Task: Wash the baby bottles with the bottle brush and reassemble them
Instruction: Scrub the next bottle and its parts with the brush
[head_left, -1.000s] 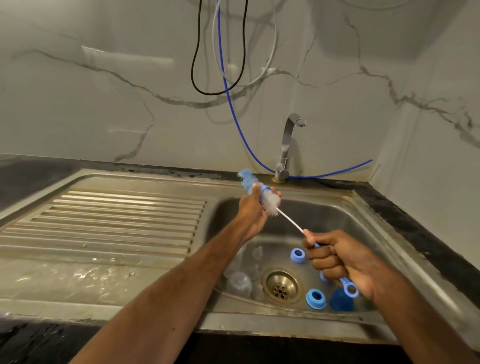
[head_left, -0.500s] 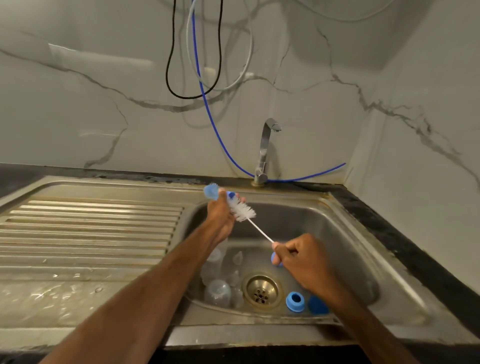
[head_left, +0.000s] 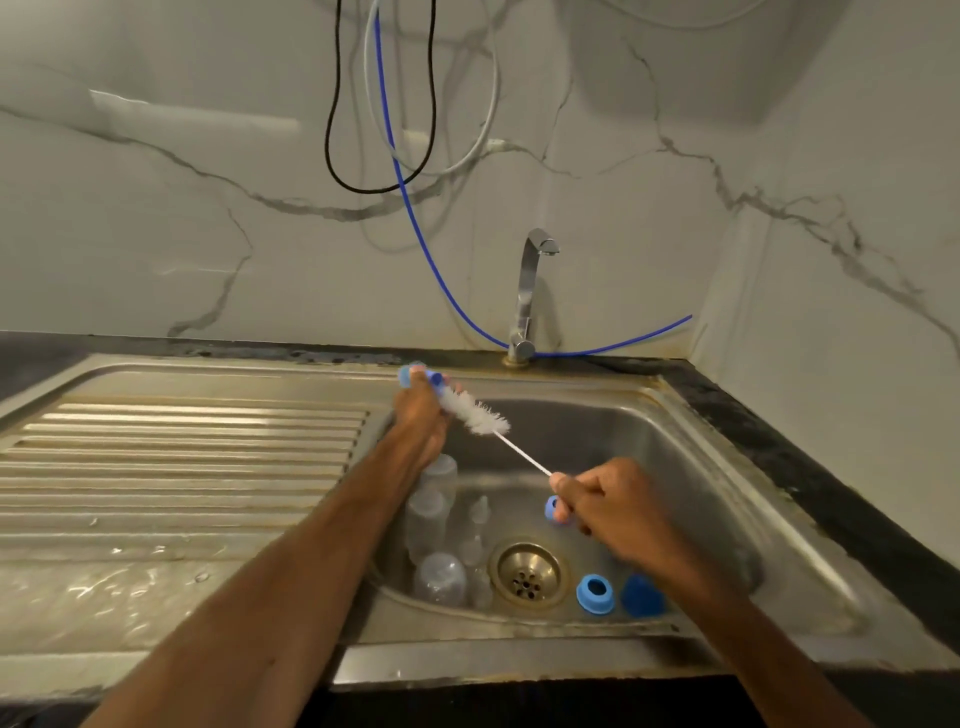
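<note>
The bottle brush (head_left: 480, 415) slants across the sink basin (head_left: 649, 441), white bristles in the middle and a blue tip at its upper left end. My left hand (head_left: 421, 415) grips that blue tip end above the basin's left rim; a small blue piece shows at my fingers, and I cannot tell what it is. Lower right, my right hand (head_left: 608, 499) holds the brush's thin wire handle. Clear baby bottles (head_left: 439, 574) lie at the basin's left beside clear nipples (head_left: 480, 512). A blue collar ring (head_left: 595, 592) and a blue cap (head_left: 641, 595) lie right of the drain (head_left: 527, 574).
A chrome tap (head_left: 530, 291) stands behind the basin, its spout dry. A blue hose (head_left: 415, 223) and dark cables hang down the marble wall. The ribbed, wet drainboard (head_left: 182, 457) stretches to the left. Dark countertop (head_left: 810, 467) edges the sink on the right.
More white bristle shows below my left hand than before. My right hand has turned, and the handle's blue loop is now hidden behind it. The view has shifted slightly.
</note>
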